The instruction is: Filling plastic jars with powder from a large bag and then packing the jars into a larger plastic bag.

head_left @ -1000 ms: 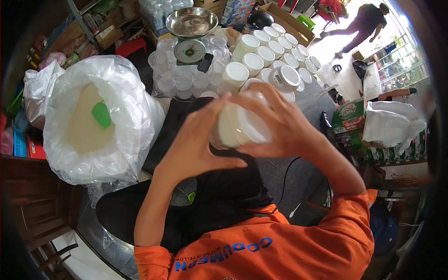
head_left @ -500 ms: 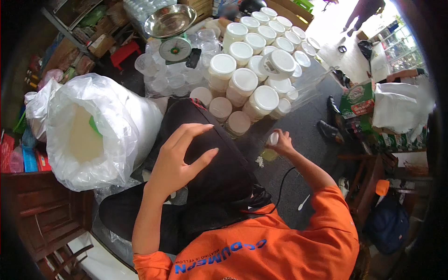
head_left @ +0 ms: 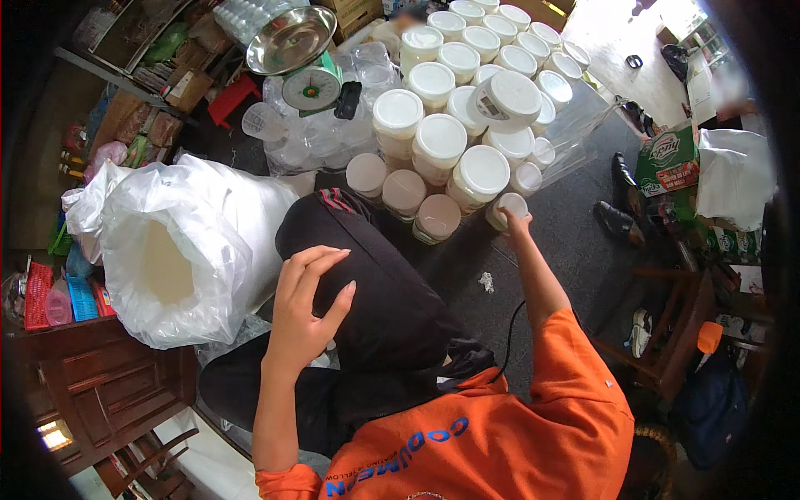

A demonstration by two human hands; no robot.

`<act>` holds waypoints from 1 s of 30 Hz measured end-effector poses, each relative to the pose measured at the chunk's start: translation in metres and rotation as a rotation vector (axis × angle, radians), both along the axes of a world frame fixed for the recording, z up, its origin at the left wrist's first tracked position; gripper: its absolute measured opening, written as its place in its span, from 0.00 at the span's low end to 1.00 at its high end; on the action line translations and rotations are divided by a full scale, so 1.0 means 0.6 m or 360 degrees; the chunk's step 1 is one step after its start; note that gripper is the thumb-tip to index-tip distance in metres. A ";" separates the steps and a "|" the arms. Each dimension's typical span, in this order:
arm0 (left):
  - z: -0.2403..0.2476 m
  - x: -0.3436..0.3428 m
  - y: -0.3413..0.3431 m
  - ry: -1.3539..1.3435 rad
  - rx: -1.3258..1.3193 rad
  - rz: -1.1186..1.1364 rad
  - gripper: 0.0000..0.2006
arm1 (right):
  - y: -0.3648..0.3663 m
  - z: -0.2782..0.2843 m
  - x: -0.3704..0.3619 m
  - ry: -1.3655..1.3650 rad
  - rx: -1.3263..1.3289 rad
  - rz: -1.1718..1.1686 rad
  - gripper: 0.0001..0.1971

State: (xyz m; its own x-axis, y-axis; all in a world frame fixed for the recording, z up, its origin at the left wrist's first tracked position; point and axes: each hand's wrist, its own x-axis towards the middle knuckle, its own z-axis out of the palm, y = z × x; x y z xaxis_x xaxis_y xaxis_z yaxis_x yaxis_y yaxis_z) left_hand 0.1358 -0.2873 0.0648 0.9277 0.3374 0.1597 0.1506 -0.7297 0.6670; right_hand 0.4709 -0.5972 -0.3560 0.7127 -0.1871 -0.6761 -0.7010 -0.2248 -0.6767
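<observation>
My right hand (head_left: 518, 220) grips a small white-lidded jar (head_left: 506, 207) at the near right edge of a large group of similar jars (head_left: 439, 138). The jar stands close beside that group, its side partly hidden by my fingers. Over my dark-trousered leg hangs my left hand (head_left: 307, 312), its fingers curved and apart, holding nothing. To the left of it lies a big white sack (head_left: 242, 221) with a clear plastic liner, its mouth showing pale contents. A white round device with a small display (head_left: 505, 100) rests on top of the jars.
A green dial scale (head_left: 311, 87) with a metal pan stands behind, among clear plastic cups (head_left: 300, 146). White crumbs (head_left: 487, 282) and a black cable (head_left: 513, 337) lie on the dark floor. Black shoes (head_left: 618, 222) and a green box (head_left: 667, 158) are at the right.
My right hand has moved away from me with the jar, from the floor near the white crumbs up to the group of jars. The left hand keeps its open shape; the view has shifted somewhat.
</observation>
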 end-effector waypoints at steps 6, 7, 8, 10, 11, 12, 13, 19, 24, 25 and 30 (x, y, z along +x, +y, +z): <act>-0.004 -0.003 0.005 -0.0007 -0.0045 -0.0029 0.16 | 0.014 -0.030 0.033 0.0019 0.0460 -0.0068 0.53; -0.003 -0.004 0.006 -0.0029 -0.0040 -0.0028 0.16 | 0.016 -0.041 0.039 0.0083 0.0516 -0.0111 0.51; -0.002 -0.005 0.007 -0.0024 -0.0052 -0.0042 0.16 | 0.019 -0.052 0.041 0.0094 0.0389 -0.0068 0.50; 0.002 -0.007 0.010 -0.0018 -0.0083 -0.0062 0.16 | 0.025 -0.067 0.042 -0.0143 0.0413 -0.0106 0.47; 0.004 -0.009 0.011 -0.0011 -0.0102 -0.0065 0.16 | 0.026 -0.068 0.042 -0.0145 0.0222 -0.0187 0.47; 0.007 -0.010 0.013 -0.0036 -0.0131 -0.0071 0.15 | 0.026 -0.064 0.041 -0.0277 0.0071 -0.0095 0.45; 0.010 -0.012 0.016 -0.0060 -0.0174 -0.0069 0.15 | 0.028 -0.056 0.036 -0.0302 -0.0207 -0.0125 0.44; 0.027 -0.027 0.031 -0.0206 -0.0227 -0.0056 0.14 | 0.035 0.115 0.031 -0.1065 -0.0281 -0.0240 0.25; 0.048 -0.054 0.057 -0.0333 -0.0194 -0.0068 0.14 | 0.090 0.362 0.027 -0.1532 0.0270 -0.0397 0.18; 0.054 -0.062 0.064 -0.0358 -0.0204 -0.0081 0.14 | 0.110 0.418 0.015 -0.1658 0.0324 -0.0310 0.16; 0.076 -0.102 0.118 -0.0460 -0.0268 0.0183 0.15 | 0.254 0.650 -0.094 -0.2247 0.0569 0.0227 0.11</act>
State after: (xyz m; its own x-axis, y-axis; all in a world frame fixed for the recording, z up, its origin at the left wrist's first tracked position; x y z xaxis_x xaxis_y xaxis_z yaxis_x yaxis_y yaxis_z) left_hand 0.0747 -0.2162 0.1103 0.8067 0.4808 0.3436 0.0125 -0.5951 0.8035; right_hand 0.4146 -0.4446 0.0342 0.8060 -0.0356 0.5908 0.5914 0.0897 -0.8014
